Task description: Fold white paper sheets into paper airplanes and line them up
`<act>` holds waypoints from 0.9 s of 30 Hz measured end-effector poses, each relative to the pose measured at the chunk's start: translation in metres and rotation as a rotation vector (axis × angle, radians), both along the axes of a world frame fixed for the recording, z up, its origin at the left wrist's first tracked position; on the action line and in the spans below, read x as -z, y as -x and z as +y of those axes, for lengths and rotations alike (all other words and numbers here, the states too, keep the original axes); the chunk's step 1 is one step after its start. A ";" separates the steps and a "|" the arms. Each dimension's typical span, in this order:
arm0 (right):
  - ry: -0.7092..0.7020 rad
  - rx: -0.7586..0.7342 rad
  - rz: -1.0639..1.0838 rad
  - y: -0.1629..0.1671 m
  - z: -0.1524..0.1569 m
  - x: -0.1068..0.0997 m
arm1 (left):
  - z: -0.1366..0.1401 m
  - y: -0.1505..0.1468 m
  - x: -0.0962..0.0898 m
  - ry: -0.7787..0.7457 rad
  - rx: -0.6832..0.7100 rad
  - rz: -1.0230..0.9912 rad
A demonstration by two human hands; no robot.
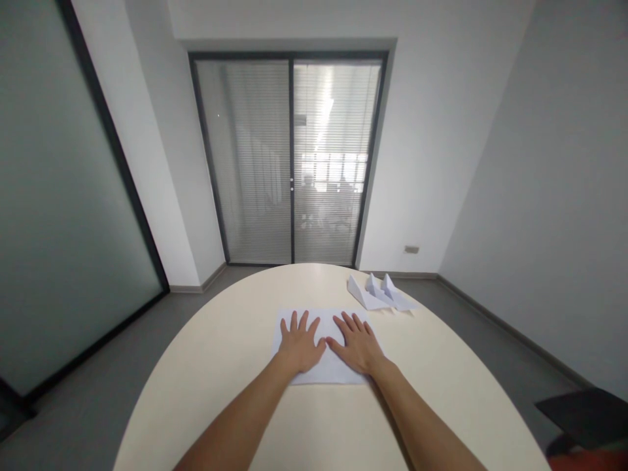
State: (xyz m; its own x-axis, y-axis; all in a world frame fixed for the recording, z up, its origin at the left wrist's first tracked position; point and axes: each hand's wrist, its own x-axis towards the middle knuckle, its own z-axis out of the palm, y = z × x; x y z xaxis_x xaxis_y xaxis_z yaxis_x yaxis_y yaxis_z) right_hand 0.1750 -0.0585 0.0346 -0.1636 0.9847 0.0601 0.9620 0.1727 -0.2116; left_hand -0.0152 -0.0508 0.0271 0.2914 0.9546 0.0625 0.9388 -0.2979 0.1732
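- Paper sheet [330, 370], plain white, flat on pale round desk [220, 379], under both hands; wall plate [411, 249] at back too small to read.
- Left hand [300, 347]: palm down on left half of sheet, fingers spread wide, pointing to far edge.
- Right hand [362, 347]: palm down on right half, fingers fanned, angled inward; heel at sheet's right side.
- Nothing pinched; both press or rest, can't tell how hard.
- Thumb tips near sheet's middle, very close together; contact unclear.
- Sheet shows between hands, beyond fingertips, and along near edge, which runs between the wrists.
- Folded paper pieces [364, 297] stand past sheet's far right corner, apart from it, near desk's curved rim.
- Room: broad desk surface left of sheet; also right of right forearm, and between forearms.
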 end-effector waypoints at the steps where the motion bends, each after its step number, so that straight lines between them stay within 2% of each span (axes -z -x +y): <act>1: -0.009 -0.009 0.005 -0.001 -0.001 0.000 | -0.002 0.000 0.000 -0.009 -0.007 0.001; 5: -0.030 -0.001 0.027 -0.005 0.001 0.000 | -0.006 0.001 0.001 -0.075 -0.033 -0.009; 8: -0.019 0.041 0.034 -0.007 0.005 -0.001 | -0.004 0.006 0.001 -0.057 -0.040 -0.015; 13: -0.030 0.078 0.020 -0.010 0.011 -0.001 | 0.010 0.017 0.000 -0.026 -0.112 -0.004; 17: -0.034 0.073 0.002 -0.010 0.018 0.001 | 0.022 0.015 0.001 -0.063 -0.152 0.016; 23: -0.041 0.087 0.016 -0.010 0.029 0.007 | 0.021 -0.003 0.008 -0.106 -0.007 -0.036; 27: -0.101 0.051 0.051 -0.011 0.028 0.005 | 0.020 -0.004 0.013 -0.067 -0.021 -0.047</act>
